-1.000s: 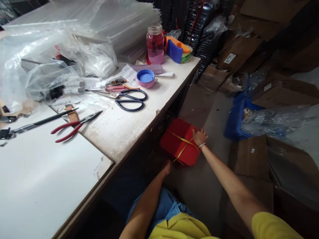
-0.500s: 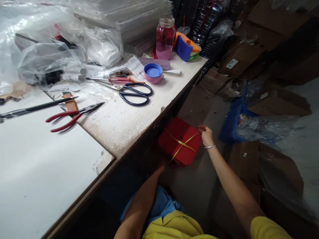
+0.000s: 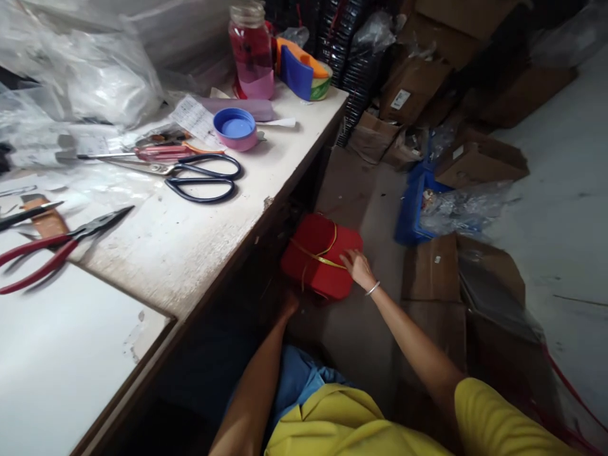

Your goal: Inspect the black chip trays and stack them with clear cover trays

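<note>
Sliding the right hand from the red bundle's far corner onto its yellow strap, fingers resting loose rather than gripping; left hand is reaching under the table, grip cannot be told.

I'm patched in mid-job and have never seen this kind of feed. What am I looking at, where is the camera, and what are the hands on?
There is no machine here: a person works with two bare hands, and the single camera sits on their head, looking forward and down. The right hand rests on a red bundle tied with yellow strap, which sits on the floor beside the table. The left hand reaches below the table edge near that bundle; what it grips is hidden. On the table lie black-handled scissors, red-handled pliers, a blue and pink lid and a jar of pink liquid. Cardboard boxes crowd the floor.
</note>
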